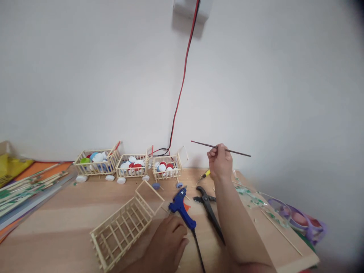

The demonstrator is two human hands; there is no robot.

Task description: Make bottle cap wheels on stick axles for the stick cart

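And there's the stick (pixel 239 153), up in the air at one o'clock from your left hand (pixel 167 240), pinched in the fingers of your right hand (pixel 222 163), while the left's fingers lie half-curled with nothing seen in them. It looks like a handling step, with the glue gun (pixel 182 208) just beside the left and the frame (pixel 113 215) near, around ten; lowering the stick would call for a steady pinch, clear of the pliers (pixel 209 208) at two.
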